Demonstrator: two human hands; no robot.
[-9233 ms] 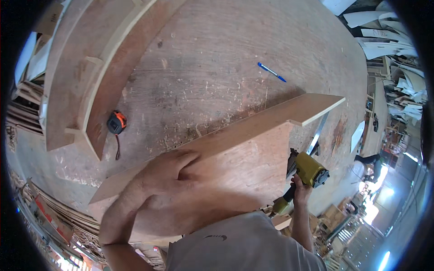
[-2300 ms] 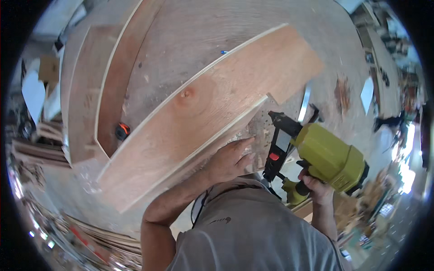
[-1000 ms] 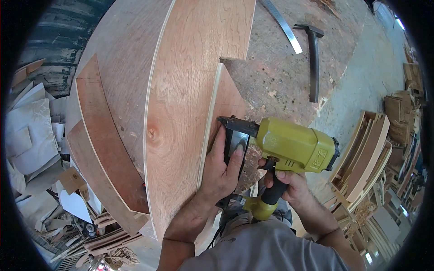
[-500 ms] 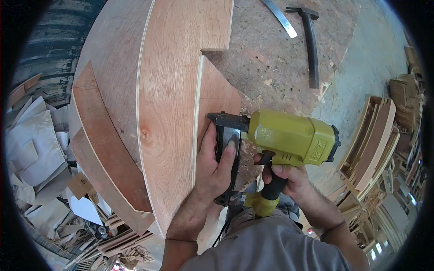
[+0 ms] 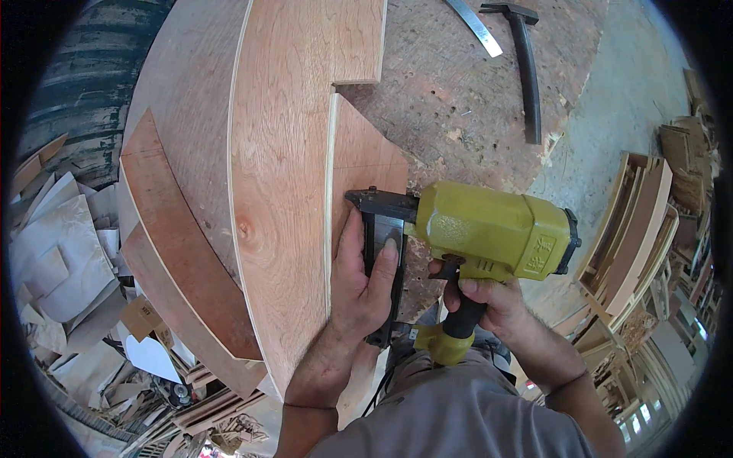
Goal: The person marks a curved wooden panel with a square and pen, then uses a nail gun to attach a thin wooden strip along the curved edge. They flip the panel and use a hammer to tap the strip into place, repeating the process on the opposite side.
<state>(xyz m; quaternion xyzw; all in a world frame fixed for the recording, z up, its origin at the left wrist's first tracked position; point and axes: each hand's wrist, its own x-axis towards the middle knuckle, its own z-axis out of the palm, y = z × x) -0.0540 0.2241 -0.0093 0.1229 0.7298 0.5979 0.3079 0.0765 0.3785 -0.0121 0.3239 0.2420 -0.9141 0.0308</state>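
My right hand (image 5: 489,301) wraps the black handle of an olive-yellow nail gun (image 5: 489,230), a finger at its trigger. My left hand (image 5: 363,282) holds the gun's dark magazine (image 5: 388,248), thumb laid across it. The hand also lies along the edge of a long curved plywood board (image 5: 282,160), which has a step cut into its right side. The gun's black nose (image 5: 353,196) points left, close to that pale edge, above a lower reddish plywood piece (image 5: 369,153). Whether the nose touches the edge, I cannot tell.
A claw hammer (image 5: 525,76) and a metal strip (image 5: 475,29) lie on the worn, pitted worktable (image 5: 435,114). Left of the board rests a curved reddish plywood piece (image 5: 183,229). Curved wooden frames (image 5: 630,229) stand at right, and offcuts (image 5: 65,252) are heaped at left.
The gun's nose and the plywood board sit very slightly further left in the picture. Both hands keep the same hold on the nail gun.
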